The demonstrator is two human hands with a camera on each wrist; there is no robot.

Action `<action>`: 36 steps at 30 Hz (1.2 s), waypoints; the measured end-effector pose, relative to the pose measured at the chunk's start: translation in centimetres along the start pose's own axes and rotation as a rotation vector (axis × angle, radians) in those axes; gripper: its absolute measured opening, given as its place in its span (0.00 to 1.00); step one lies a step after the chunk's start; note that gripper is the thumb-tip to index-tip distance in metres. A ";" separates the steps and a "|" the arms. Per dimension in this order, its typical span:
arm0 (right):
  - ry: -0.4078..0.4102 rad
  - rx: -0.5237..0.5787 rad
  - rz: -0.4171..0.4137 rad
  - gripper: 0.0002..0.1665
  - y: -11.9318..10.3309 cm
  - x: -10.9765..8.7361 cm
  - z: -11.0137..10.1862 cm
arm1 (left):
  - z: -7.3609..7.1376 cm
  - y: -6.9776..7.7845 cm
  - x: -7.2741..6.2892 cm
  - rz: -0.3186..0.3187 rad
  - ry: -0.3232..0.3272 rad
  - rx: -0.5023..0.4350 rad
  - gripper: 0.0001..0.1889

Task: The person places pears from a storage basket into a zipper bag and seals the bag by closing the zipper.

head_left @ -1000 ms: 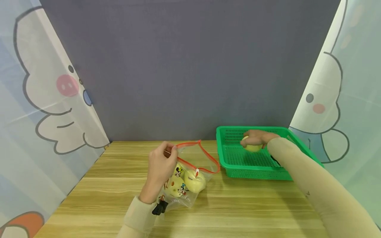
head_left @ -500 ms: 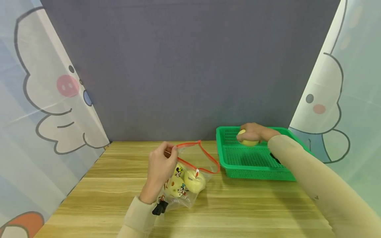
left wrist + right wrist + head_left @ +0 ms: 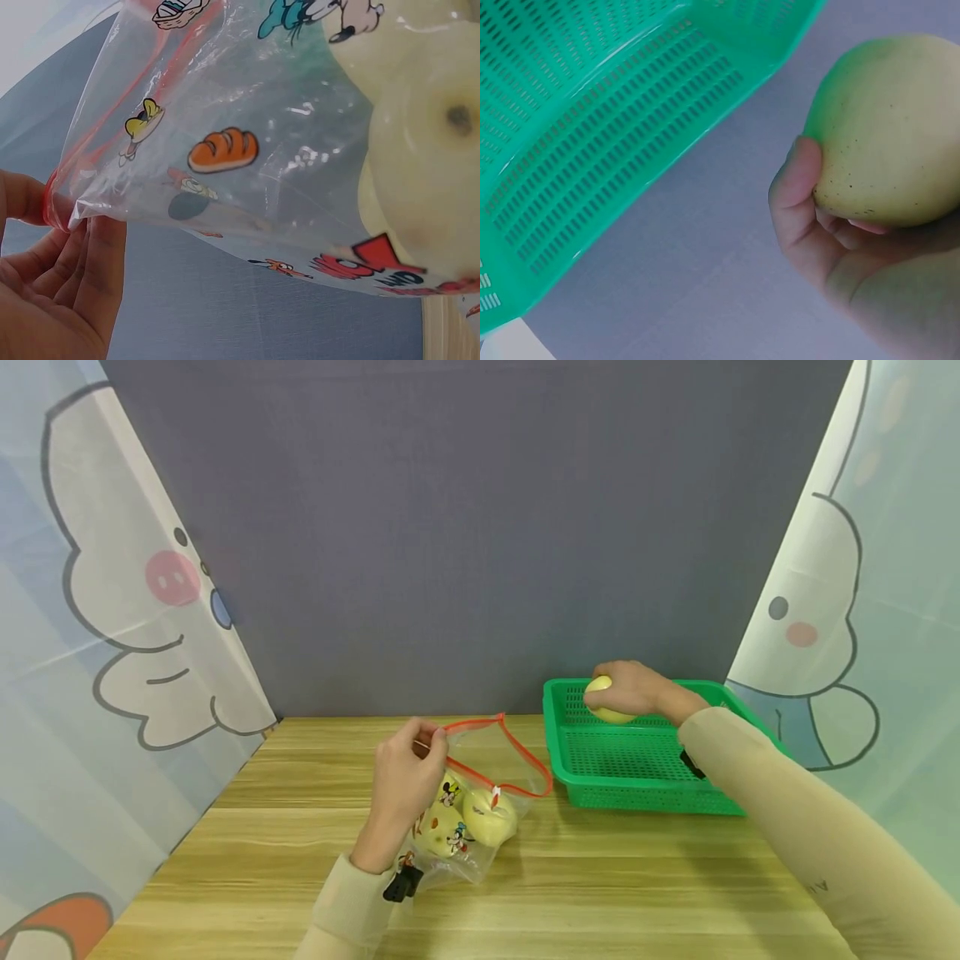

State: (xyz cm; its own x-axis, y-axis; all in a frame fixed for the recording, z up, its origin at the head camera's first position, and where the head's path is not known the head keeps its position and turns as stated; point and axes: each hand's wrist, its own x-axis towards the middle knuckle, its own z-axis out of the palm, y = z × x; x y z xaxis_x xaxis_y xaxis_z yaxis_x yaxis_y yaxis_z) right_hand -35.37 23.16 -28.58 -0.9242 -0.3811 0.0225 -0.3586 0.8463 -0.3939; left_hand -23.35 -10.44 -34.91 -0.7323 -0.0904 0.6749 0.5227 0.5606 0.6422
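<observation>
My left hand pinches the edge of a clear zip bag printed with cartoon figures, and its red-edged mouth gapes. Inside the bag lie pale yellow pears; in the left wrist view one pear shows a dark end through the plastic. Over the back left of the green basket, my right hand grips another yellow pear from above, thumb and fingers around it. Small dark specks dot its skin in the right wrist view. The far fingers of this hand are hidden behind the pear.
The basket, with slotted walls, stands at the back right of the wooden table, close to the bag's right side. A dark grey cloth hangs behind the table, with printed curtains on both sides.
My right hand has lifted the pear from low in the basket and carried it up and to the left. The left hand and bag have stayed in place.
</observation>
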 end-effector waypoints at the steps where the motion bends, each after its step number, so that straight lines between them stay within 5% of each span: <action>1: 0.010 0.009 -0.002 0.21 -0.2 -0.2 0.0 | 0.0 0.0 0.0 0.002 0.001 0.001 0.04; 36: 0.310 0.252 -0.131 0.26 -6.6 -4.5 4.3 | 0.0 -0.2 0.0 0.009 -0.003 -0.012 0.04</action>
State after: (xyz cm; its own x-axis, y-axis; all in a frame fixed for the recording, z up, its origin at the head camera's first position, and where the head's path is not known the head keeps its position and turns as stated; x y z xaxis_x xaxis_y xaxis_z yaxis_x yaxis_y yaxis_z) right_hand -28.32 17.69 -30.06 -0.8825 -0.3165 0.3478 -0.4678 0.6659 -0.5811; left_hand -23.48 -10.51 -35.03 -0.7292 -0.0828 0.6793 0.5343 0.5512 0.6408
